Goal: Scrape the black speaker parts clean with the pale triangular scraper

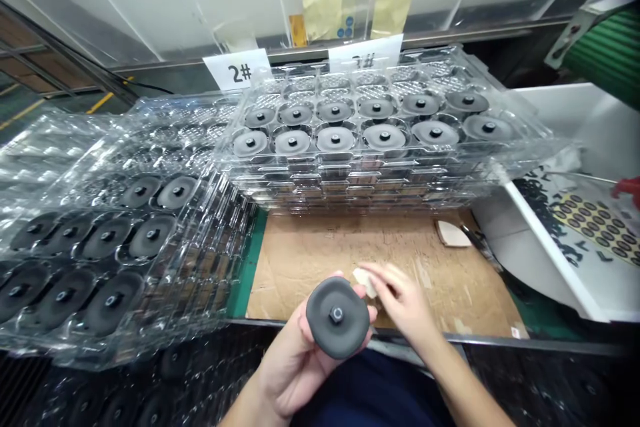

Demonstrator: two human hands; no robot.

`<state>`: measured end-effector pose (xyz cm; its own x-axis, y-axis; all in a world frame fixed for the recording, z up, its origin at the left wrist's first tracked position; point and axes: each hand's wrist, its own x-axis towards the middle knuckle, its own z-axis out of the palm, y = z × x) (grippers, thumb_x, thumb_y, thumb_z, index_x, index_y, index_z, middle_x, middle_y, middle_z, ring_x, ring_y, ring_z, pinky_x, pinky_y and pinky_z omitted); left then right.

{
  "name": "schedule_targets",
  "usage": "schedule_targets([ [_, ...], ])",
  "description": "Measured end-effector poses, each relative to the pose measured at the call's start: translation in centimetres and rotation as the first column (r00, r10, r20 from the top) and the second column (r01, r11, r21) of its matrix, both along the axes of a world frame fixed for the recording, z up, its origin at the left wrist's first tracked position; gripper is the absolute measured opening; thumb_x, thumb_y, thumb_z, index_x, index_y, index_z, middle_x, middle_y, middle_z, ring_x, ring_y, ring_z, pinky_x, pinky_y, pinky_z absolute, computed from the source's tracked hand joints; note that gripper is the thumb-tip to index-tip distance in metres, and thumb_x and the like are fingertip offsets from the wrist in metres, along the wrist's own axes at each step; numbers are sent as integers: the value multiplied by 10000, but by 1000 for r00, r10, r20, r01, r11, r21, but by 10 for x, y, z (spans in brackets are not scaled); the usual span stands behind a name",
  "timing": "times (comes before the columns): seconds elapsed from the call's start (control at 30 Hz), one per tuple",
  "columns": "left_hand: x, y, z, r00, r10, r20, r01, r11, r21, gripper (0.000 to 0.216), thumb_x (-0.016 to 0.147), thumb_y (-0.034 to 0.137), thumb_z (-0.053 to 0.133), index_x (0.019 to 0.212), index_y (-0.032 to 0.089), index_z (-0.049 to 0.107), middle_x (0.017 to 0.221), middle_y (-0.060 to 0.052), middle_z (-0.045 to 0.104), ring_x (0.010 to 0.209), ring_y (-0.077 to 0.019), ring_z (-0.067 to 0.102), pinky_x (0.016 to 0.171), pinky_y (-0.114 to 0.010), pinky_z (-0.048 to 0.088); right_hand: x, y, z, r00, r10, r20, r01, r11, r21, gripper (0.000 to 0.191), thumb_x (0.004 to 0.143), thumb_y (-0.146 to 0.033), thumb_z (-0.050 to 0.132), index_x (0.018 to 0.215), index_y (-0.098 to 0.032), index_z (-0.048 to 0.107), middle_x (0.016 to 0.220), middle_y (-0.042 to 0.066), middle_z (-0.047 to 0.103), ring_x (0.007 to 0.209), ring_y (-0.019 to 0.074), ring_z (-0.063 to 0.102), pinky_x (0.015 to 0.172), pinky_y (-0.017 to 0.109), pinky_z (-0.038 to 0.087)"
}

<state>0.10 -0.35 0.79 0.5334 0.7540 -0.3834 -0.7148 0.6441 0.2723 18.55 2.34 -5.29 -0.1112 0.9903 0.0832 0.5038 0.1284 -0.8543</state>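
A rounded dark grey disc with a short central stem [339,330] rests in my left hand [295,380], whose fingers curl round its edge from below. Just right of the disc, my right hand [400,300] pinches a small cream-white pad [367,281] between thumb and fingers. The pad is close to the disc's rim; I cannot tell whether they touch. Both hands are over the front edge of a brown board [320,253]. Ahead, a stack of clear plastic trays [360,163] carries similar discs in its front rows.
At left, more clear trays [165,253] hold discs. A white bin [555,253] at right contains small black parts and a yellow sticker sheet [600,220]. A pale pad [453,234] lies on the board. A green ribbed hose [607,53] hangs at upper right. Paper signs [237,70] stand behind.
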Motion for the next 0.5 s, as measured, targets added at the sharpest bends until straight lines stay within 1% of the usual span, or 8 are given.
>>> schedule_targets([
  [0.07,1,1,-1,1000,-8,20,8,1000,-3,407,694,297,675,1092,241,605,1154,-67,628,1046,-262,582,914,-368,435,3,-6,-21,1000,10,-1,-10,999,-34,224,840,-269,476,925,-221,677,771,26,675,697,163,631,616,271,504],
  [0.13,2,2,-1,999,-26,31,26,1000,8,408,702,298,667,1100,235,600,1159,-71,624,1053,-264,578,922,-370,426,6,-8,-18,999,-39,-5,39,998,-45,227,839,-274,477,950,-210,664,875,43,685,792,182,638,673,292,511],
  [0.2,4,2,1,999,-44,19,44,999,18,443,692,305,675,1119,231,586,1167,-77,616,1053,-269,576,925,-371,420,6,-9,7,990,-139,-14,139,990,-33,251,865,-269,448,1046,-214,613,1021,54,654,910,186,610,736,297,494],
  [0.27,6,1,1,999,-50,-14,50,999,16,457,688,312,678,1125,218,580,1139,-83,628,1034,-257,584,921,-365,419,-1,-9,46,990,-138,-27,140,989,55,271,876,-235,448,1122,-257,560,1083,28,624,954,164,580,771,278,463],
  [0.33,6,0,-1,997,-47,-64,47,999,2,453,709,302,662,1142,207,567,1109,-86,640,1018,-230,587,922,-348,414,-10,-7,81,996,88,13,-88,958,272,312,866,-180,465,1145,-292,553,994,5,648,852,141,582,741,272,437],
  [0.4,5,-2,-4,993,-11,-121,11,1000,4,484,706,292,666,1169,218,547,1105,-80,642,1027,-208,577,925,-325,410,-17,-2,100,952,294,87,-304,875,376,320,852,-139,458,1108,-279,593,877,6,657,744,132,566,689,279,417],
  [0.43,4,-3,-6,989,16,-150,-14,1000,12,510,694,293,676,1181,230,538,1116,-76,638,1039,-203,570,927,-316,408,-18,3,100,938,335,83,-343,875,341,307,846,-131,456,1071,-265,618,848,9,651,732,132,559,680,279,414],
  [0.5,-1,-5,-10,983,58,-174,-53,998,37,566,643,310,713,1179,249,541,1162,-77,618,1075,-217,553,943,-317,396,-14,14,86,954,299,4,-296,941,163,273,845,-130,450,991,-241,652,836,18,636,754,132,561,681,270,426],
])
